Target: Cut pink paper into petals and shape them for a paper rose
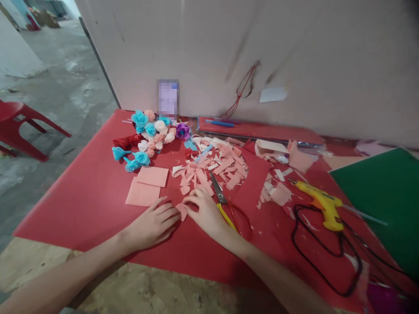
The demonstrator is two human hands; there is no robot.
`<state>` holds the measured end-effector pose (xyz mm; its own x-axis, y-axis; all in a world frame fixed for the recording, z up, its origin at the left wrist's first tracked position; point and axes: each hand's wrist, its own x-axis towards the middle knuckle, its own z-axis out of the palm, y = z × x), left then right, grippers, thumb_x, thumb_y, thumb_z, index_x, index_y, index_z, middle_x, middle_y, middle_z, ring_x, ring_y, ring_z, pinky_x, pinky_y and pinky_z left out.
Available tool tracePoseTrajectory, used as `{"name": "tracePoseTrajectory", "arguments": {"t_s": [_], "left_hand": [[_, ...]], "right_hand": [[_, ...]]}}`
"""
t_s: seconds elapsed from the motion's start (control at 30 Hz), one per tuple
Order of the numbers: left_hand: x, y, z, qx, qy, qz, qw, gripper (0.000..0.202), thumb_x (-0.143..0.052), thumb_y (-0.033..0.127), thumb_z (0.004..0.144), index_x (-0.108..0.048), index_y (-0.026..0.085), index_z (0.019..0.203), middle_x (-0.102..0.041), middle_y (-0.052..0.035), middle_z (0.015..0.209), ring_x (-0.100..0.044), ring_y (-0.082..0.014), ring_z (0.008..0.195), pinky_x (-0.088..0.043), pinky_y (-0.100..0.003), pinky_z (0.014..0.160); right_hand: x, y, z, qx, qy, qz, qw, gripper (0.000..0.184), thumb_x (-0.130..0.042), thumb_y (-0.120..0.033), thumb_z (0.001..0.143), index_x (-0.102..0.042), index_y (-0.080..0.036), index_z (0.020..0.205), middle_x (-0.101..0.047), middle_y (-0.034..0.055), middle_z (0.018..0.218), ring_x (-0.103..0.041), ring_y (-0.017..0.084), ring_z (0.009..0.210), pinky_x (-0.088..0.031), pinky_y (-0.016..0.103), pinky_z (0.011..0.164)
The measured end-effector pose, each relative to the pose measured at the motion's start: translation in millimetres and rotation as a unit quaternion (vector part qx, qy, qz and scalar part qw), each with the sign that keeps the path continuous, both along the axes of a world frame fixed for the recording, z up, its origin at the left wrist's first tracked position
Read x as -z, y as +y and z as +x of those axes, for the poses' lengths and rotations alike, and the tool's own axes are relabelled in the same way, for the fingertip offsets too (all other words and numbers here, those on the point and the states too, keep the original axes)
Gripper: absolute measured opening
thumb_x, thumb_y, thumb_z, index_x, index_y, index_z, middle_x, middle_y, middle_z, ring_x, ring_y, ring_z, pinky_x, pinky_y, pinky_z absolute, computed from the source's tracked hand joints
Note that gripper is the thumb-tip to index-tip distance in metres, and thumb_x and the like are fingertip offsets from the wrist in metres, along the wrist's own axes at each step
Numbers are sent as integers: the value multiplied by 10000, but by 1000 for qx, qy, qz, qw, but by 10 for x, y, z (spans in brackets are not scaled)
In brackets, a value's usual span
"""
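Observation:
A small pink paper piece with a rounded edge (182,212) is between my two hands, low over the red table covering. My right hand (206,213) pinches its right side with thumb and index finger. At its left edge are the bent fingertips of my left hand (160,221), closed on it; the left thumb is hidden. Scissors (221,198) with red and yellow handles lie just right of my right hand, partly behind it. Two stacks of pink paper squares (143,192) (153,176) sit beyond my left hand. Pink paper scraps (225,163) are heaped past the right hand.
Paper flowers (150,129) in blue, white, pink, red and purple cluster at the back left. Near them a phone (168,99) leans on the wall. A yellow glue gun (322,203) with its looped black cord lies right, beside a green sheet (379,196). A red stool (24,126) stands left.

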<state>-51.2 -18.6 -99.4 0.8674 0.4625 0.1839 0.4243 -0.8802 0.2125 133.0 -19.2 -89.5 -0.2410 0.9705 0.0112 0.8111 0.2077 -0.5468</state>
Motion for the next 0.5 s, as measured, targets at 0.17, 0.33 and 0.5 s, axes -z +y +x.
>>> {"name": "tracePoseTrajectory", "arguments": {"t_s": [0.17, 0.33, 0.5], "left_hand": [[15, -12, -4, -8, -17, -23, 1000, 237, -389, 177, 854, -537, 148, 1037, -609, -60, 1033, -515, -187, 970, -250, -420, 1020], [25, -27, -3, -13, -10, -46, 999, 243, -387, 194, 854, -534, 161, 1044, -605, -54, 1033, -514, -183, 976, -233, -421, 1026], [28, -28, 3, -17, -13, -54, 998, 236, -409, 225, 847, -540, 167, 1035, -604, -50, 1033, -512, -188, 989, -226, -427, 1029]], "right_hand": [[-239, -217, 341, 92, -81, -9, 992, 258, -478, -133, 779, -563, -118, 1022, -571, 137, 999, -521, 266, 956, -425, 408, 838], [-93, -514, 655, 180, -141, -84, 970, 381, -519, -101, 709, -524, -7, 1079, -593, 241, 973, -565, 365, 926, -456, 467, 760], [129, -594, 683, 216, -117, -108, 963, 528, -497, -121, 697, -399, -49, 1212, -608, 183, 976, -622, 275, 812, -487, 365, 669]]}}
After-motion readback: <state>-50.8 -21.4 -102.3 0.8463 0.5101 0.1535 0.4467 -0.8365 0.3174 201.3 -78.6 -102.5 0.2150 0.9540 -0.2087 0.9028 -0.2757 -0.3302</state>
